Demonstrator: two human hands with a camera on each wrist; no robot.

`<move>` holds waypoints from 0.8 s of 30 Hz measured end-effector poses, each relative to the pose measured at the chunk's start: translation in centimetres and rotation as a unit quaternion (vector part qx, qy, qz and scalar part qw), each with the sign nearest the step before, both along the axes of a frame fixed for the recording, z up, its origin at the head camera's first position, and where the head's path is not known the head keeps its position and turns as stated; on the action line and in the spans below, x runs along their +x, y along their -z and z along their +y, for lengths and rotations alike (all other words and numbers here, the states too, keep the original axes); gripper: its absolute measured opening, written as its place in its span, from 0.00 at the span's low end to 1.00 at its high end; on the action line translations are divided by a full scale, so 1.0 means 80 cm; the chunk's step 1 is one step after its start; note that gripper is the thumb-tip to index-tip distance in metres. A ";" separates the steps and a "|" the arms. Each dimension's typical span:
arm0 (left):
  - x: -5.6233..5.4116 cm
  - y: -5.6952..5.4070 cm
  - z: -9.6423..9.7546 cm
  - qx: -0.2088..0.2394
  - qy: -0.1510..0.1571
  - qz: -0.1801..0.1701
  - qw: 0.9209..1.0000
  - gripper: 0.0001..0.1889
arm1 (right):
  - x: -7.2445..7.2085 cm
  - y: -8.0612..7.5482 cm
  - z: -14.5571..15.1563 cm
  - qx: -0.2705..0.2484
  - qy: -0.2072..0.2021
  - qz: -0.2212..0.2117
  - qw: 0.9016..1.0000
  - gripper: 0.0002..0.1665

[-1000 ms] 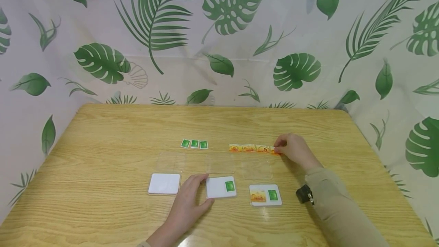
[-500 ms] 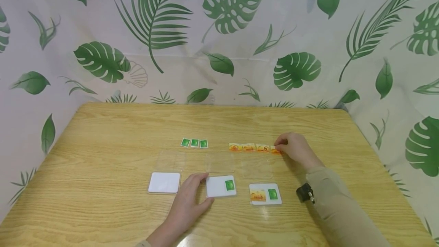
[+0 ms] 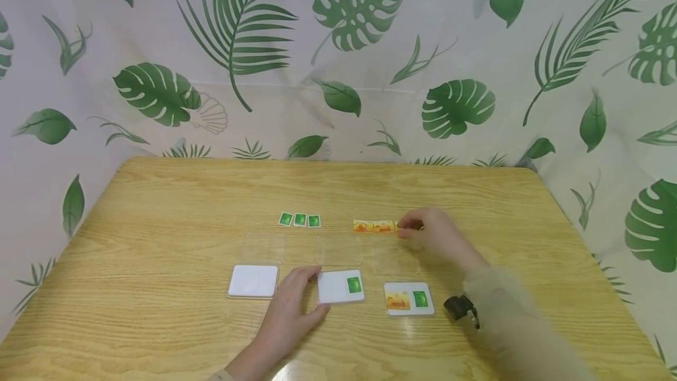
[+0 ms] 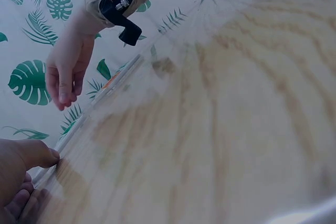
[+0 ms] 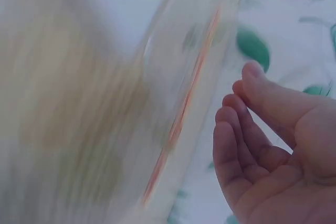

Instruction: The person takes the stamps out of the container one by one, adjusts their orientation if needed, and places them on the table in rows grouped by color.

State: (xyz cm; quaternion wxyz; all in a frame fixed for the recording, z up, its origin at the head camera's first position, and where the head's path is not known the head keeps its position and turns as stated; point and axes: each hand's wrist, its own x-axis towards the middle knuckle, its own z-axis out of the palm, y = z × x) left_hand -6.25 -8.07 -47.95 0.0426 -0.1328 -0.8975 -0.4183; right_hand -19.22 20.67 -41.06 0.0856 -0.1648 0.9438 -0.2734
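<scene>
My left hand (image 3: 291,304) grips the middle white card (image 3: 331,288) by its left end, thumb at the near corner and a finger at the far one. A small green stamp (image 3: 354,285) lies at that card's right side. Over the right part of a row of orange stamp-like pictures (image 3: 384,227) hovers my right hand (image 3: 433,237), hiding the row's right end. Its thumb and fingertips come close together, with nothing visible between them in the right wrist view, where the hand (image 5: 262,150) is apart from the blurred orange row (image 5: 181,114).
A blank white card (image 3: 252,281) lies at left; another white card (image 3: 391,288), bearing an orange and a green picture, lies at right. Behind the cards are clear plastic covers (image 3: 338,251). Several green stamps (image 3: 300,220) lie farther back. A leaf-patterned cloth (image 3: 370,104) hangs behind the table.
My right hand has left the rightmost orange stamp and shifted left along the row, now covering its right part. My left hand stays in place on the middle card.
</scene>
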 end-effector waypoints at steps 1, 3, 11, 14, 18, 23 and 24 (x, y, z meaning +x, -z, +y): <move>0.000 0.000 0.000 0.000 0.001 0.000 1.000 0.33 | 0.005 -0.001 -0.007 -0.007 -0.011 -0.005 1.000 0.09; 0.000 0.000 0.000 0.000 0.001 -0.001 1.000 0.33 | 0.014 -0.002 -0.022 -0.019 -0.034 -0.017 0.999 0.10; -0.001 0.000 0.000 -0.008 -0.004 0.001 1.000 0.33 | 0.049 0.003 -0.069 -0.046 -0.130 -0.025 0.990 0.09; -0.001 0.000 -0.001 -0.006 -0.003 -0.002 1.000 0.33 | 0.057 0.007 -0.080 -0.036 -0.140 -0.026 0.989 0.08; -0.001 0.000 -0.001 -0.005 -0.002 -0.004 1.000 0.33 | 0.065 0.011 -0.090 -0.016 -0.148 -0.016 0.989 0.05; 0.000 0.000 -0.001 -0.005 -0.001 -0.003 1.000 0.32 | 0.069 0.015 -0.096 0.002 -0.158 0.003 0.987 0.04; -0.001 0.001 -0.001 -0.005 -0.001 -0.003 1.000 0.33 | 0.069 0.016 -0.097 0.003 -0.156 0.001 0.988 0.04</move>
